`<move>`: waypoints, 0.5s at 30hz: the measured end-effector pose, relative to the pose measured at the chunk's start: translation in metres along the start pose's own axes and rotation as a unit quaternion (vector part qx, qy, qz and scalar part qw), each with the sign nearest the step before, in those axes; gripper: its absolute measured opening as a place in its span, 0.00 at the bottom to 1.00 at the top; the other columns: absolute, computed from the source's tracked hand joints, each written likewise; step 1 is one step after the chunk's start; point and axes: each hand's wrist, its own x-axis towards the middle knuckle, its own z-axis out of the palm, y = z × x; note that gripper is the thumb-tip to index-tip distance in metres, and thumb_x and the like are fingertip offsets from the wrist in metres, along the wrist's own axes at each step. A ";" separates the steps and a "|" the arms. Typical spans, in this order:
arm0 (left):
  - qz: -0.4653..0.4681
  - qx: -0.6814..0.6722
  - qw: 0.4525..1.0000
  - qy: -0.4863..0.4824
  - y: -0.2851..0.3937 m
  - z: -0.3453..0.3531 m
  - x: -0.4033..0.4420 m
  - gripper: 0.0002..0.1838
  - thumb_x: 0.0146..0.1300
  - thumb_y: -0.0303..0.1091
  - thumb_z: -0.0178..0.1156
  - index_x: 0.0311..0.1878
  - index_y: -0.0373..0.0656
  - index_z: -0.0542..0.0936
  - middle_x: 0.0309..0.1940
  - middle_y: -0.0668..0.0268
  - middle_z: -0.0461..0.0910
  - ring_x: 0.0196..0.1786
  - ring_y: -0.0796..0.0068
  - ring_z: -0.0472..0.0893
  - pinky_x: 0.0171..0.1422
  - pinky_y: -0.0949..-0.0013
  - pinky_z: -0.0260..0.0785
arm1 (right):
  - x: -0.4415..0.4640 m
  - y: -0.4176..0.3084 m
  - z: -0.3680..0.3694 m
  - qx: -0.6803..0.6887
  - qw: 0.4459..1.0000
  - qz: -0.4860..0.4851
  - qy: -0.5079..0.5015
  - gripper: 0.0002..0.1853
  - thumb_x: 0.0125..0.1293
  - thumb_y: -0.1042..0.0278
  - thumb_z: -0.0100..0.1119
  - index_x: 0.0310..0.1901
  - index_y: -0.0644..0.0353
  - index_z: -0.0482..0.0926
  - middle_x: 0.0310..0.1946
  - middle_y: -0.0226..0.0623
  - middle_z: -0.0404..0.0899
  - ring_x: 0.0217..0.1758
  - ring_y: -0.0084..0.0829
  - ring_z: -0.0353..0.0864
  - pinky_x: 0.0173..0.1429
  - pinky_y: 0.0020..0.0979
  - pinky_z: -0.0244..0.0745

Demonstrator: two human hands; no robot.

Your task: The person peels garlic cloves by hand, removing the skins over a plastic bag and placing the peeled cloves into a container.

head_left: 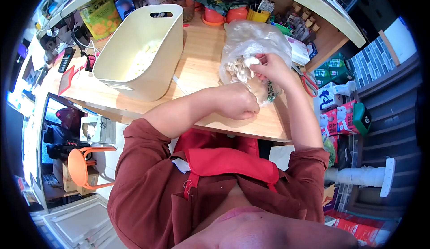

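My right hand (pixel 272 69) pinches a white, rounded, garlic-like piece (pixel 253 62) between thumb and fingers. It is over the mouth of a clear plastic bag (pixel 255 33) lying on the desk. Inside the bag mouth are several whitish, papery-looking pieces (pixel 235 71). Closer to the desk's front edge, my left hand (pixel 238 102) is curled into a fist beside the near part of the bag. Its fingers hide whatever may be in it. To the left stands a cream plastic bin (pixel 168 54) with small pale pieces (pixel 145 60) on its bottom.
Red-handled scissors (pixel 309 84) lie right of the bag. A shelf holds small corked bottles (pixel 309 21), orange pots (pixel 236 14) and a yellow-green packet (pixel 101 17). An orange stool (pixel 78 168) is at lower left. Red boxes (pixel 345 116) are stacked beyond the desk's right side.
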 end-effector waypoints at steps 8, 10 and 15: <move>-0.046 0.136 0.941 0.307 0.006 -0.010 0.008 0.11 0.47 0.27 0.60 0.37 0.44 0.76 0.31 0.62 0.75 0.29 0.63 0.76 0.33 0.63 0.69 | -0.030 0.020 -0.006 0.392 0.916 0.028 -0.077 0.14 0.58 0.67 0.59 0.43 0.62 0.70 0.23 0.29 0.74 0.22 0.20 0.76 0.25 0.18 0.71; -0.092 0.156 0.911 0.371 0.003 -0.011 0.013 0.14 0.47 0.24 0.60 0.41 0.38 0.74 0.34 0.59 0.74 0.29 0.69 0.76 0.32 0.68 0.68 | -0.026 0.032 -0.004 0.448 0.888 0.014 -0.104 0.12 0.61 0.67 0.55 0.44 0.62 0.70 0.24 0.31 0.75 0.22 0.20 0.76 0.24 0.17 0.71; -0.168 0.086 0.935 0.299 -0.007 -0.006 0.016 0.21 0.52 0.25 0.59 0.51 0.36 0.70 0.42 0.59 0.71 0.37 0.71 0.73 0.39 0.72 0.68 | -0.027 0.044 -0.004 0.489 0.861 -0.018 -0.140 0.10 0.64 0.67 0.52 0.44 0.62 0.70 0.26 0.33 0.76 0.21 0.20 0.76 0.23 0.15 0.71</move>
